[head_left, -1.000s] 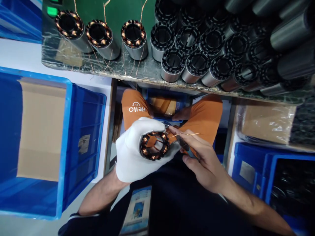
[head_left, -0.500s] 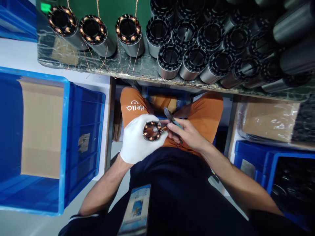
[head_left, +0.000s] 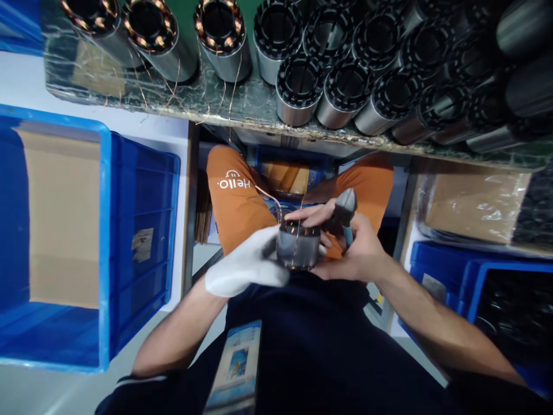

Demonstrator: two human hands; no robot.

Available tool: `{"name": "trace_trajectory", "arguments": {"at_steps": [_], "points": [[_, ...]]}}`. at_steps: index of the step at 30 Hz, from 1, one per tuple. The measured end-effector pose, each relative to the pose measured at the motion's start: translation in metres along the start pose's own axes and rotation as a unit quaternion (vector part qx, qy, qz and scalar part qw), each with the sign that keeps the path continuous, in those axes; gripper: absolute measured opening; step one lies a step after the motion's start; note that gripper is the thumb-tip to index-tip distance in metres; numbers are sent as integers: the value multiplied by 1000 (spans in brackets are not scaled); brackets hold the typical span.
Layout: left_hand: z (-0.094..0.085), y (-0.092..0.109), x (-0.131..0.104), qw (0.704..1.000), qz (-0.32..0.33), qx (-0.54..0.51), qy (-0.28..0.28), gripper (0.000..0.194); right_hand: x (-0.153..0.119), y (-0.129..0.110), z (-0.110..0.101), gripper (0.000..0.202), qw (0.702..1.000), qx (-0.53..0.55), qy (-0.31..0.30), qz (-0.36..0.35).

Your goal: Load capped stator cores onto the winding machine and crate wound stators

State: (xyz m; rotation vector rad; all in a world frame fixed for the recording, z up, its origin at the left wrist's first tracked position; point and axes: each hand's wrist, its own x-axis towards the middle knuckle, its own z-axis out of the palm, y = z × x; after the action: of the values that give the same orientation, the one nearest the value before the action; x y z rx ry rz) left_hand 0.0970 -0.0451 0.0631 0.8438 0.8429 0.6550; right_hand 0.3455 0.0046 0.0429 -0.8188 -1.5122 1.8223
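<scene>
A metal stator core point(head_left: 298, 249) with copper windings at its upper rim lies between my hands, above my lap, its side facing the camera. My left hand point(head_left: 248, 262), in a white glove, grips it from the left. My bare right hand point(head_left: 358, 248) holds its other side with the fingers and also keeps a pair of cutters point(head_left: 346, 207) with blue handles in its grasp, jaws pointing up. Loose copper wires rise from the core. Some of my right fingers are hidden behind the core and the cutters.
Wound stators point(head_left: 220, 34) with trailing wires stand on the green bench point(head_left: 254, 115), beside several unwound cores point(head_left: 300, 86). A blue crate point(head_left: 106, 230) lies left, another blue bin point(head_left: 470, 288) right. Cardboard in clear plastic point(head_left: 470, 202) is at the right.
The stator has turned from its open end facing up to its side showing, and moved slightly right. My right hand has moved right and now grips the core, with the cutters' jaws higher.
</scene>
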Motion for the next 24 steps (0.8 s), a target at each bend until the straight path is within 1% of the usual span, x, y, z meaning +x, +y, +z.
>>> {"name": "trace_trajectory", "arguments": {"at_steps": [1,2,3,4,6,7,9,11,14,16,18,20,22,24], "points": [[3,1,4,999,-19,-30,-32,38,-1,-7,1,56,999,-19,-17,-25],[7,3,8,998,-25,-35,-39,37,-2,-16,1,56,997,-53,-32,-42],[11,6,11,999,-21,-25,-26,37,-4,-26,-1,57,993,-102,-40,-52],[15,9,13,1000,-6,-9,-1,37,-6,-37,-4,56,985,-159,-46,-53],[19,15,14,998,31,36,44,37,-12,-59,-13,60,961,-267,-66,-39],[20,18,14,995,45,64,58,37,-15,-68,-18,66,947,-310,-81,-27],[20,23,14,991,54,106,67,38,-21,-81,-26,81,920,-375,-115,-9],[21,26,15,988,48,133,63,37,-25,-88,-32,87,891,-432,-138,-10],[22,25,16,985,39,160,56,34,-28,-91,-35,81,853,-497,-158,-41],[24,23,16,982,30,176,60,35,-29,-92,-35,76,833,-523,-168,-60],[25,20,16,980,22,185,70,39,-31,-92,-36,72,826,-533,-171,-69],[27,18,17,977,18,196,86,38,-32,-91,-36,69,835,-522,-168,-52],[30,17,20,971,19,212,108,34,-30,-90,-35,69,845,-510,-162,-21],[33,17,23,959,20,250,133,31,-27,-88,-34,71,845,-512,-155,-9]]}}
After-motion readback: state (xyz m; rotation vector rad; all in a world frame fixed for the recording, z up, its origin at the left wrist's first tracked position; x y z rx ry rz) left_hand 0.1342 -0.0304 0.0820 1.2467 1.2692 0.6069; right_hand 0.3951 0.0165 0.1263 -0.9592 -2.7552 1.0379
